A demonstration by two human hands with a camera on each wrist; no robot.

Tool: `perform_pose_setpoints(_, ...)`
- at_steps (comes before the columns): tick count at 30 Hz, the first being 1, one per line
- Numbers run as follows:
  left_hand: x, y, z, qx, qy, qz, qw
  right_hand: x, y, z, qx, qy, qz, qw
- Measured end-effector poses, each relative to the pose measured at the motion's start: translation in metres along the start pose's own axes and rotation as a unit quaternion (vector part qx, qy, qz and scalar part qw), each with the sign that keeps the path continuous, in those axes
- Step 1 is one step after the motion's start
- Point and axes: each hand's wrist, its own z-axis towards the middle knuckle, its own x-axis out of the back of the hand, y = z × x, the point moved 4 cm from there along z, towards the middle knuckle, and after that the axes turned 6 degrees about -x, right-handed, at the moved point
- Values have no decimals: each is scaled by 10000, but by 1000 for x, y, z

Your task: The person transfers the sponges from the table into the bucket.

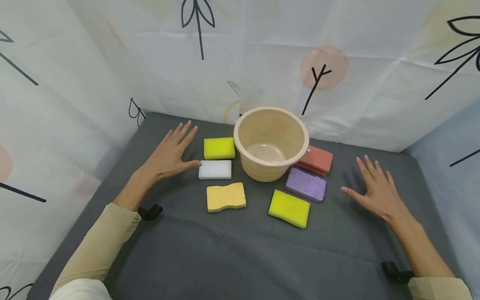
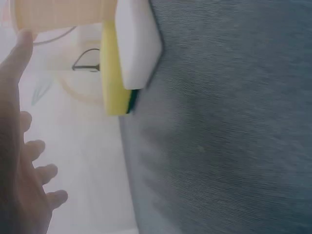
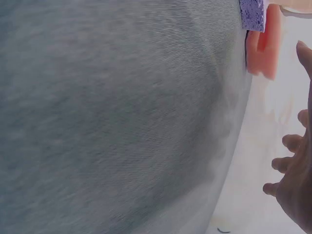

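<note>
- Hovering, by my reading of the shadows, the left hand (image 1: 166,156) is at left centre of the head view, fingers and thumb spread, pinching nothing.
- The right hand (image 1: 380,193), at the right of that frame, is likewise spread and holds nothing.
- The cream tub (image 1: 262,171) stands upright just above the frame's centre, its visible floor bare.
- To its left, from top to bottom, lie a yellow sponge (image 1: 219,148), a white block (image 1: 215,170) and a wavy-edged sponge (image 1: 226,197); to its lower right are a coral sponge (image 1: 318,159), a purple sponge (image 1: 305,184) and a lime sponge (image 1: 289,209), all on grey cloth (image 1: 243,258).
- The step in hand seems to be a ready pose, with no grasp made. Taking hold of the white block, nearest the left hand, would call for lowering that hand and closing thumb and fingers.
- In the head view the left thumb overlaps the white block's edge; the left wrist view shows the two apart.
- That wrist view, at upper left, also reveals a dark green layer (image 2: 132,101) on the yellow sponge, hidden from above.
- The right wrist view shows a recess in the coral sponge, at upper right; only the head view shows all six pieces.
</note>
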Motion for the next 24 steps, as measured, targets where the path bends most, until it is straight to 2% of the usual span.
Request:
perform_pose_setpoints(8, 11, 13, 21, -377, 156, -540, 9977, 4, -11, 22, 142, -76, 442, 9989)
perform_pose_setpoints(15, 17, 24, 39, -366, 108, -1087, 9933, 10, -20, 36, 133, -322, 785, 9963)
perform_pose_setpoints(19, 17, 28, 50, -294, 55, -1377, 9900, 10, -24, 44, 89, -426, 957, 9945)
perform_pose_setpoints(24, 16, 33, 61, -374, 94, -1632, 9858, 6, -28, 54, -48, -530, 1030, 9933)
